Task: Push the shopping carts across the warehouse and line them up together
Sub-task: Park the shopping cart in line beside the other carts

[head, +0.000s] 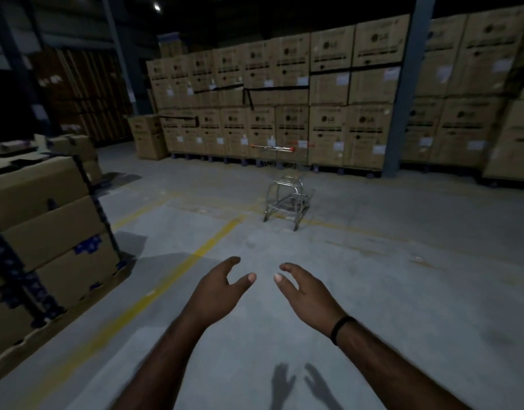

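One metal shopping cart [286,199] with an orange-tipped handle bar stands alone on the concrete floor, some way ahead and slightly right of centre, in front of a wall of boxes. My left hand [222,287] and my right hand [302,288] are stretched out low in the view, side by side, fingers relaxed and spread. Neither hand touches anything. Both are well short of the cart. A black band circles my right wrist.
A long wall of stacked cardboard boxes [284,113] on pallets runs behind the cart. A strapped stack of boxes [48,226] stands close on my left. A blue steel column [402,93] rises at right. Yellow floor lines [178,276] cross the grey concrete.
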### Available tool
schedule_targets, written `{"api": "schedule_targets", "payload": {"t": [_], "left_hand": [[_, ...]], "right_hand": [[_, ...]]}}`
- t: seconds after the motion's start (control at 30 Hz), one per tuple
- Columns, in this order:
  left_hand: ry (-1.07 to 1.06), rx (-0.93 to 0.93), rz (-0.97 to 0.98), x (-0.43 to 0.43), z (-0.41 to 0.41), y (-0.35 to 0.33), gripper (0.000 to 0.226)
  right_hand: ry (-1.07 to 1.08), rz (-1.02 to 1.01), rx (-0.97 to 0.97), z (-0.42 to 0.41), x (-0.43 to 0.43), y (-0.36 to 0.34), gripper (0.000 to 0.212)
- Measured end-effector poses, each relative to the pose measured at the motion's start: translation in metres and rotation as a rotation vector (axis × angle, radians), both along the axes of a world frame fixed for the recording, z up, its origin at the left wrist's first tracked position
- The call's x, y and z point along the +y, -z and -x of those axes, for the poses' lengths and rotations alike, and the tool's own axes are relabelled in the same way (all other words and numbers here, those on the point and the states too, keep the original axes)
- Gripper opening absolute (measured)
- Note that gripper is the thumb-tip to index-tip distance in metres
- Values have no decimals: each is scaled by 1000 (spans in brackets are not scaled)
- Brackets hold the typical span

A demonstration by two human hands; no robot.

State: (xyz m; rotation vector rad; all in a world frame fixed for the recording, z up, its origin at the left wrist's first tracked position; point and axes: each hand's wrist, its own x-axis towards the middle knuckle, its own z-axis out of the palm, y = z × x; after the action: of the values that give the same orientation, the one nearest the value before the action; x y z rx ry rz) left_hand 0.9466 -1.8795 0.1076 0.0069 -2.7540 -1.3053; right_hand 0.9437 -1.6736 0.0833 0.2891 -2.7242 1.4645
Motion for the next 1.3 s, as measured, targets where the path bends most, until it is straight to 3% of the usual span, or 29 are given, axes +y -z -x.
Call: {"api": "schedule_targets", "payload": {"t": [0.4,0.77,1.3], "left_hand": [[165,-18,-27,35,217,16,62],[124,5,-43,65,468,-5,57],[161,-25,-107,27,823,16,54]], "right_hand": [[134,-13,-9,189,32,9,58],[141,25,40,463,69,-25,52],[158,33,54,811,31,-12,45]]}}
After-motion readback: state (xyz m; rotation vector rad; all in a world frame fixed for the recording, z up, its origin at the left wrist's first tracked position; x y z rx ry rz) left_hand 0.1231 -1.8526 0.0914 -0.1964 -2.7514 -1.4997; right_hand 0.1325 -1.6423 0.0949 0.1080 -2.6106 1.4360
